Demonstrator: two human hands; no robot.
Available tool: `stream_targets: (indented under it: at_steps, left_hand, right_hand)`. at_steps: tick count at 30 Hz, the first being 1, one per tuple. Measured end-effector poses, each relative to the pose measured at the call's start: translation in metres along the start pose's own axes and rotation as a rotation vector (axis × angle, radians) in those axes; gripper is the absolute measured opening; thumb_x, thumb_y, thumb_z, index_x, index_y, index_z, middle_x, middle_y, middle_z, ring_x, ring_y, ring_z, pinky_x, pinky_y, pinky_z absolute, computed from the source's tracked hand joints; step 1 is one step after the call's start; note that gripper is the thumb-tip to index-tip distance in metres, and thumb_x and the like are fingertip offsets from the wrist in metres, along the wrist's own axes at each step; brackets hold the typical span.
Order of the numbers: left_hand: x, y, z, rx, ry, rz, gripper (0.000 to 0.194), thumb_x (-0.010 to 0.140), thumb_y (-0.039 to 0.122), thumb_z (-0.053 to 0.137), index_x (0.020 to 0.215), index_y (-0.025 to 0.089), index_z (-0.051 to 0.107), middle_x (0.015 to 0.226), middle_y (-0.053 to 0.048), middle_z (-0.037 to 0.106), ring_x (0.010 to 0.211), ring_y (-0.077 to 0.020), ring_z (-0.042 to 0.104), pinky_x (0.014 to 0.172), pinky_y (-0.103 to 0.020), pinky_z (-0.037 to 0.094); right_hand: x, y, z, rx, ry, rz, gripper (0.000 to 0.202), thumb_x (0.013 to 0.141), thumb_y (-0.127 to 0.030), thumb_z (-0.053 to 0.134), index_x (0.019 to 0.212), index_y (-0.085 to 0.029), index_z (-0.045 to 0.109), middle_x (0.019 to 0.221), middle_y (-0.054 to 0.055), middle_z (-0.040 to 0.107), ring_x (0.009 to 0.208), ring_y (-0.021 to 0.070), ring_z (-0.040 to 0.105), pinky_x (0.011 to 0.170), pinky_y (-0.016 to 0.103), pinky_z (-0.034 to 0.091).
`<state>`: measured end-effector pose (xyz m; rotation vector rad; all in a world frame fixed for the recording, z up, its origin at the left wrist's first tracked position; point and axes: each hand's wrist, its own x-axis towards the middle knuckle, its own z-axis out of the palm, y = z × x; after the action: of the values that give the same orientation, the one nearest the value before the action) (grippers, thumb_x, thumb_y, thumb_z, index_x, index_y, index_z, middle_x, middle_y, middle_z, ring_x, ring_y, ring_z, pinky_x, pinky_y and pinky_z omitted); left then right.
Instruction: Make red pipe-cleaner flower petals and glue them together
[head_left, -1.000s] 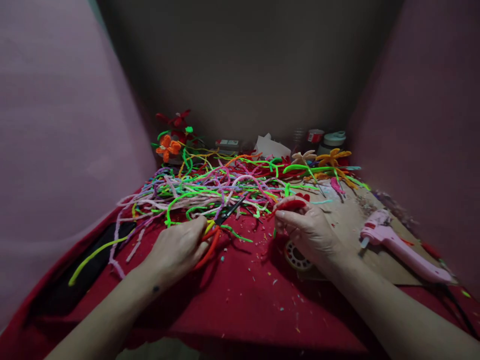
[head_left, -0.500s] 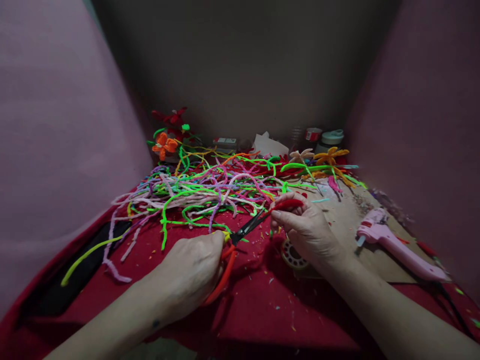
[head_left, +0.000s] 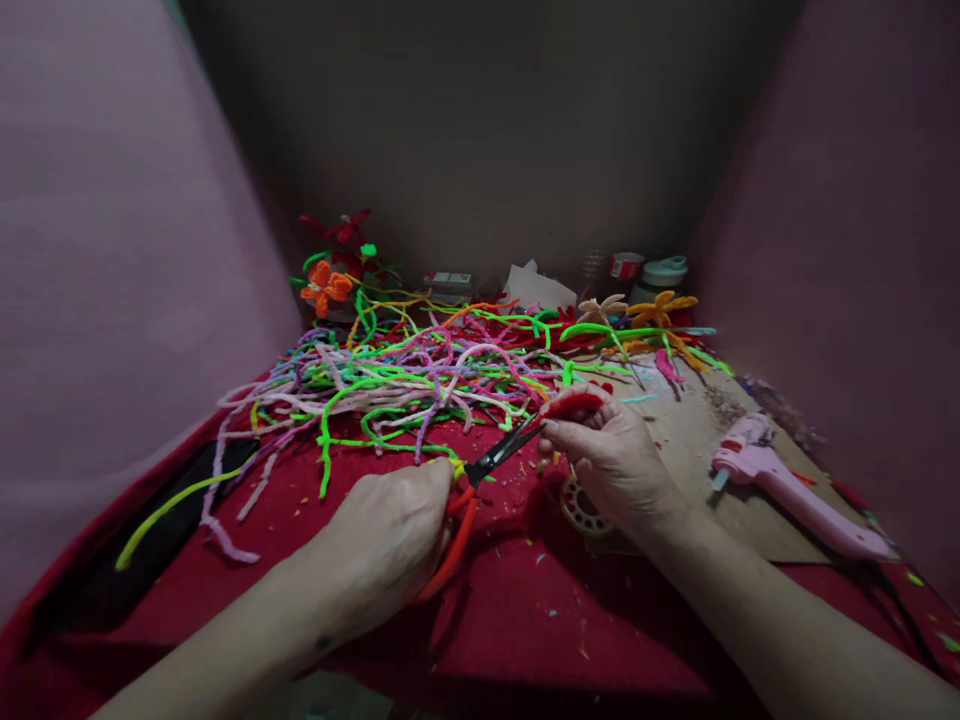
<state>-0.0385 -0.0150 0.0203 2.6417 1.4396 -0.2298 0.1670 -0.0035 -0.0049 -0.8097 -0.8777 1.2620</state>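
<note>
My left hand (head_left: 397, 525) is closed around the scissors (head_left: 459, 545), which have orange-red handles and dark blades pointing up and to the right. Between the fingers of my right hand (head_left: 611, 450) is a red fuzzy piece (head_left: 574, 404), and the blade tips meet its left end. A yellow-green pipe cleaner (head_left: 176, 492) runs out to the left behind my left hand. Partly under my right hand lies a round spool (head_left: 583, 508) with holes around its face.
Many colored pipe cleaners (head_left: 382, 385) are heaped across the red cloth (head_left: 525, 630). A pink glue gun (head_left: 795, 490) rests on cardboard (head_left: 694, 440) at the right. Fuzzy flowers (head_left: 326, 287), a lidded container (head_left: 664, 272) and white paper (head_left: 536, 288) are at the back.
The scissor blades look slightly closer together at the red piece. Both hands stay nearly in place, and the whole view has shifted slightly.
</note>
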Motion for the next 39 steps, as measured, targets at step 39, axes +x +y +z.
stream_targets:
  at_steps: [39]
  left_hand:
    - [0.0005, 0.007, 0.005, 0.062, -0.013, -0.07, 0.016, 0.081, 0.016, 0.031, 0.081, 0.019, 0.046, 0.074, -0.006, 0.058, 0.058, -0.0186, 0.053, 0.05, -0.029, 0.034]
  right_hand:
    - [-0.0049, 0.0018, 0.0007, 0.1, 0.031, 0.042, 0.017, 0.059, -0.014, 0.072, 0.07, -0.016, 0.06, 0.058, -0.003, 0.062, 0.049, 0.0115, 0.061, 0.049, 0.023, 0.051]
